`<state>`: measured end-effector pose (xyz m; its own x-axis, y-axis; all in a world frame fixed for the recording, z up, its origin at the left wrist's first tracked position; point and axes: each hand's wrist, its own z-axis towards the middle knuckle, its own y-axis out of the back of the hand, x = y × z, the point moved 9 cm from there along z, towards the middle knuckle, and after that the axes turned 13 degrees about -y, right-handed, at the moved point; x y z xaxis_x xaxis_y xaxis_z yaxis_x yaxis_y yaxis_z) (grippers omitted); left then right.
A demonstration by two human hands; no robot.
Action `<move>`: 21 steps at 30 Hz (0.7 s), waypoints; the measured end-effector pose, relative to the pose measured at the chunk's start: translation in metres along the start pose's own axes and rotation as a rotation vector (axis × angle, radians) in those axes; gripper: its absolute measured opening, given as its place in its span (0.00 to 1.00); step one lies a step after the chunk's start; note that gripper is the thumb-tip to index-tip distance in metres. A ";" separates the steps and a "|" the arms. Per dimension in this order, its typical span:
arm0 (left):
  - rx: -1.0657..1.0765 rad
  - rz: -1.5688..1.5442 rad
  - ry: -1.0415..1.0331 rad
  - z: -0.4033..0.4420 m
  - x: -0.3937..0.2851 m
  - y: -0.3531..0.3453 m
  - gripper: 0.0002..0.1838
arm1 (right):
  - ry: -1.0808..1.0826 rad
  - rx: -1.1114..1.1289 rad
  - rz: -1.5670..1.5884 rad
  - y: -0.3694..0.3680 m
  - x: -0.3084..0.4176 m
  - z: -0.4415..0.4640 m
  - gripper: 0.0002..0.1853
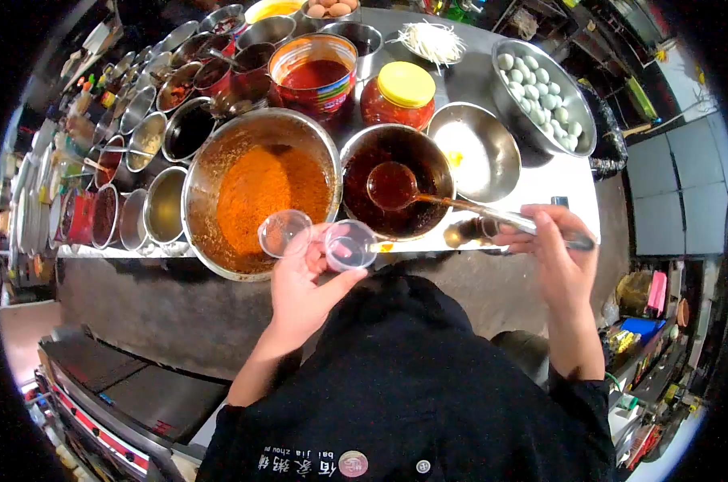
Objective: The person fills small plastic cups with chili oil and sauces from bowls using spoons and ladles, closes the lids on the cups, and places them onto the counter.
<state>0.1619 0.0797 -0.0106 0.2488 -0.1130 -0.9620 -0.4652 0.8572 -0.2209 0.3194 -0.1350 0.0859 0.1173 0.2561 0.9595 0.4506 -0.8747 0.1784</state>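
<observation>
My left hand (312, 277) is closed on a small clear plastic cup (350, 243), with a round clear lid (285, 233) held at its fingertips. Both sit over the near edge of a wide steel bowl (325, 153) that holds orange-brown powder (259, 189). In my right hand (553, 249) is the handle of a ladle (392, 186). The ladle's bowl, filled with dark red-brown sauce, is above a steel pot (438, 153) of the same dark sauce. Between the ladle and the cup there is a gap.
Behind stand an open tin of red sauce (312, 72), a yellow-lidded jar (404, 92), a steel bowl (501, 165) and a basin of pale green eggs (541, 100). Several seasoning pots crowd the left, including one with yellowish liquid (167, 207). The table's front edge runs just before me.
</observation>
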 end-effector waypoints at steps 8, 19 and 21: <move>-0.101 0.025 -0.102 0.015 0.013 -0.004 0.28 | 0.158 -0.032 -0.053 -0.001 0.050 -0.032 0.14; -0.131 -0.057 -0.189 0.024 0.012 -0.005 0.28 | 0.685 0.196 -0.627 -0.044 0.070 -0.099 0.10; -0.098 -0.083 -0.199 0.025 0.010 -0.007 0.29 | 0.717 0.197 -0.666 -0.047 0.070 -0.106 0.10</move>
<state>0.1886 0.0851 -0.0148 0.4475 -0.0718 -0.8914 -0.5141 0.7949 -0.3221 0.2122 -0.1199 0.1675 -0.7456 0.3036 0.5932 0.3763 -0.5427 0.7509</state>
